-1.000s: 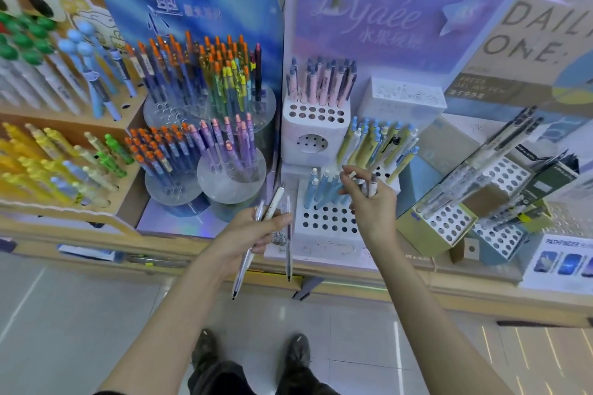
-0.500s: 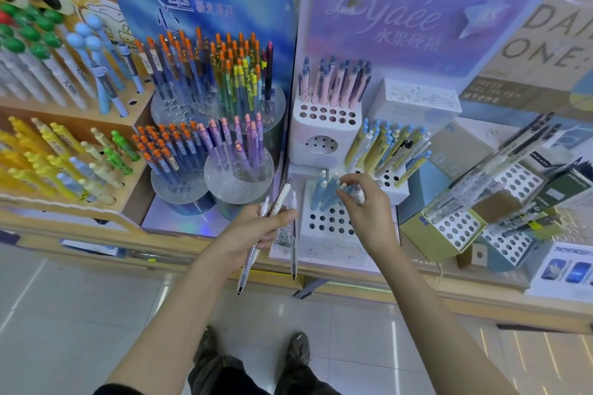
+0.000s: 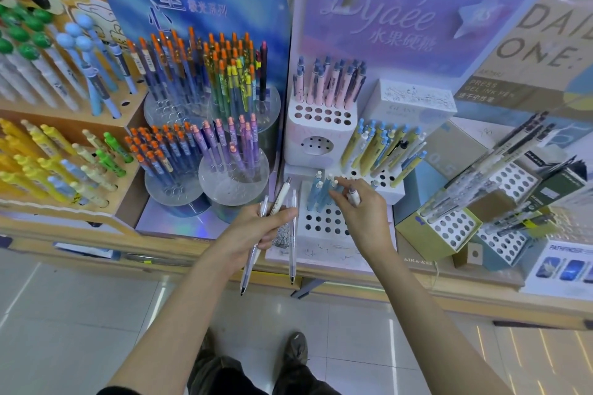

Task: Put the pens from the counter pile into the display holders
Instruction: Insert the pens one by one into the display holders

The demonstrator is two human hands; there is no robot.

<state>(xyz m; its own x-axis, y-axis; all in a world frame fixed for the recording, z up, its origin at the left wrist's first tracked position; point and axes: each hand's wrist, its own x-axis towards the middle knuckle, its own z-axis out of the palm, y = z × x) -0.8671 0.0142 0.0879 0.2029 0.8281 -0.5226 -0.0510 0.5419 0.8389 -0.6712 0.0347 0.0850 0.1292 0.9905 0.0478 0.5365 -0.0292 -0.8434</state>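
My left hand [image 3: 256,231] grips a small bundle of pale pens [image 3: 253,258], tips pointing down past the counter edge. One clear pen [image 3: 292,247] hangs beside them at the same hand. My right hand [image 3: 359,212] hovers over the white holder with round holes [image 3: 324,224] and pinches a white pen [image 3: 354,197] between its fingers. Its fingertips touch the tops of the blue pens [image 3: 319,194] standing in the holder's back rows. No counter pile is in view.
Clear round tubs of orange-capped and purple pens [image 3: 231,157] stand left of the holder. A taller white holder with pink pens [image 3: 321,119] and a tier of yellow-blue pens [image 3: 382,151] rise behind. Green boxes with holes [image 3: 449,228] sit right. The tiled floor and my shoes lie below.
My right hand has come down from the yellow-blue tier to the front white holder, still holding the white pen. My left hand has kept its bundle nearly still.
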